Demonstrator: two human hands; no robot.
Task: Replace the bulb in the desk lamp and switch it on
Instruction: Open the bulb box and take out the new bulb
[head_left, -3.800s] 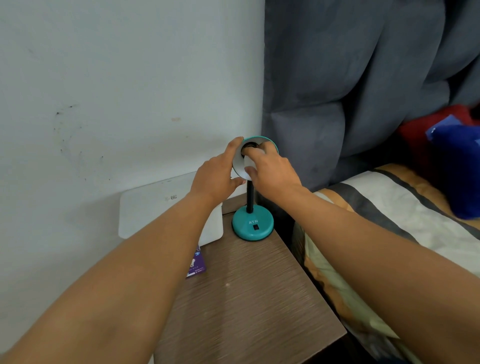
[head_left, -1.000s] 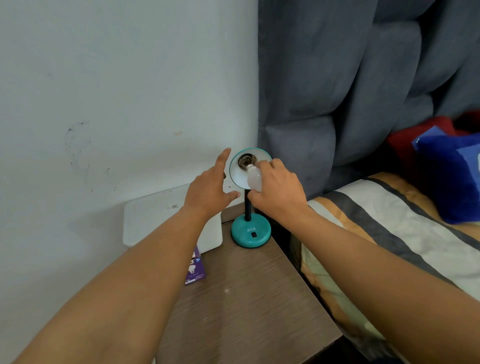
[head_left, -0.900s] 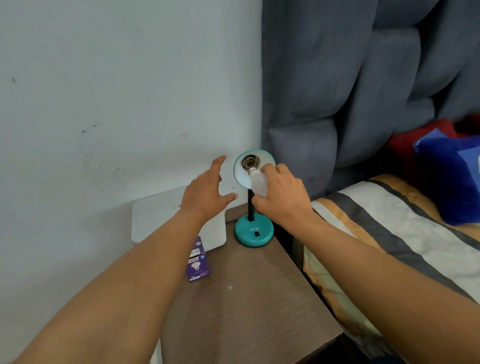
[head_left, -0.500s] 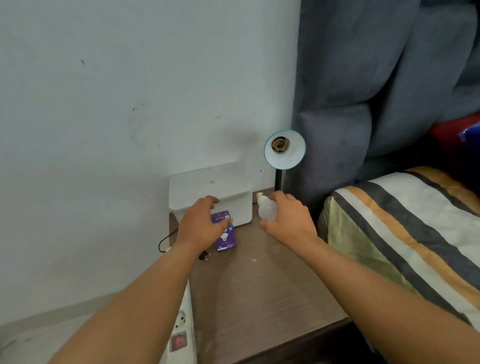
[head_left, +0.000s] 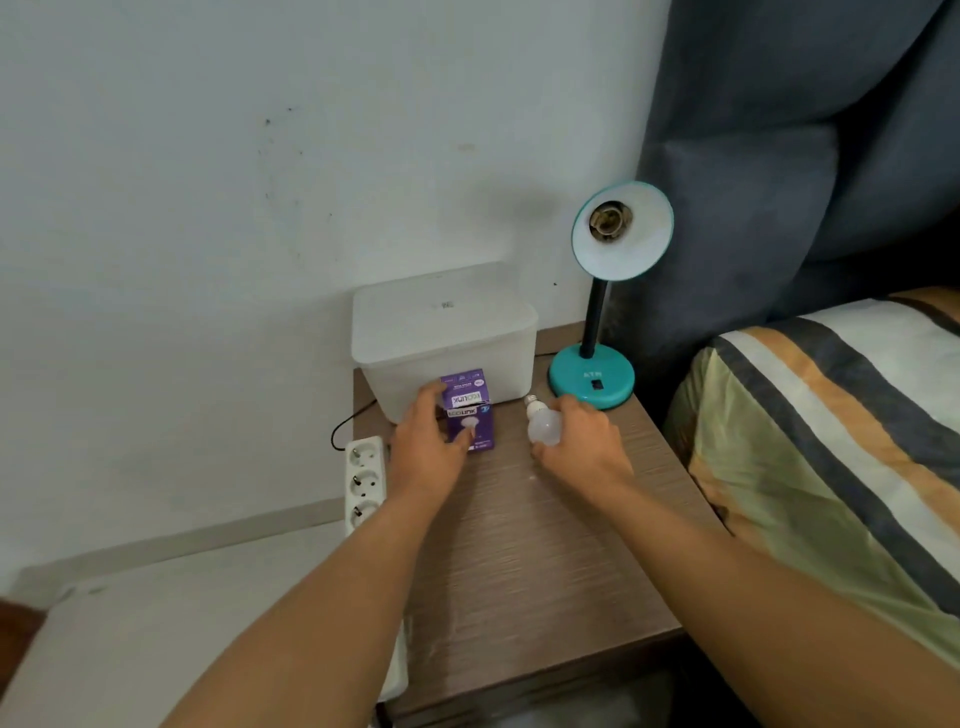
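A teal desk lamp (head_left: 592, 379) stands at the back right of the wooden bedside table (head_left: 524, 545). Its shade (head_left: 631, 244) faces me and the socket (head_left: 608, 222) in it is empty. My right hand (head_left: 582, 452) holds a white bulb (head_left: 543, 427) low over the tabletop, just left of the lamp base. My left hand (head_left: 423, 447) wraps its fingers around a purple bulb box (head_left: 467, 410) that stands in front of a white container.
A white lidded container (head_left: 441, 332) sits at the back of the table against the wall. A white power strip (head_left: 366, 480) hangs beside the table's left edge. A bed with a striped cover (head_left: 831, 441) lies to the right, below a grey padded headboard (head_left: 779, 156).
The bulb came out of the lamp socket in my right hand and went down to the tabletop. My left hand left the shade and closed around the purple box.
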